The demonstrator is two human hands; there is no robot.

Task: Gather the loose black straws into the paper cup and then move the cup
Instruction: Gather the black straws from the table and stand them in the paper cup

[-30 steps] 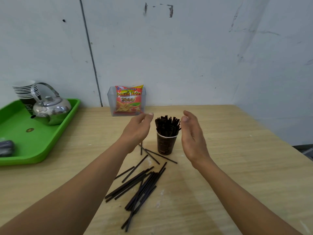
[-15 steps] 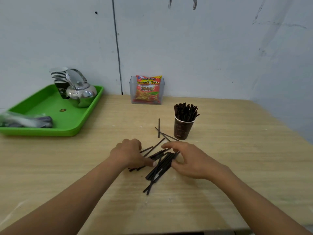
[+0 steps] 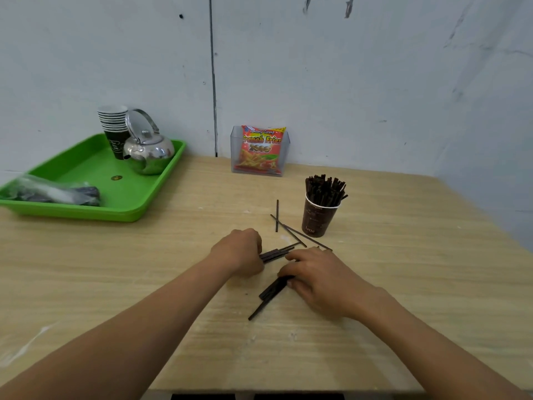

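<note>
A dark brown paper cup [image 3: 318, 219] marked "latte" stands upright on the wooden table [image 3: 115, 269], stuffed with black straws [image 3: 325, 189]. In front of it lies a pile of loose black straws [image 3: 272, 290]. My left hand [image 3: 240, 251] is curled over the pile's left end, fingers closed on a bunch of straws [image 3: 275, 253]. My right hand [image 3: 315, 274] presses down on the pile's right side, fingers wrapped around another bunch. Three single straws [image 3: 277, 215] lie apart between my hands and the cup.
A green tray [image 3: 95, 180] at the back left carries a steel kettle [image 3: 148, 150], a stack of paper cups [image 3: 114, 125] and a plastic-wrapped bundle [image 3: 54, 192]. A clear holder with a snack bag [image 3: 261, 150] stands against the wall. The table's front edge is near my forearms.
Both hands dropped from beside the cup onto the loose straws and drew them together into tighter bunches. The view has shifted, so the cup now sits farther right.
</note>
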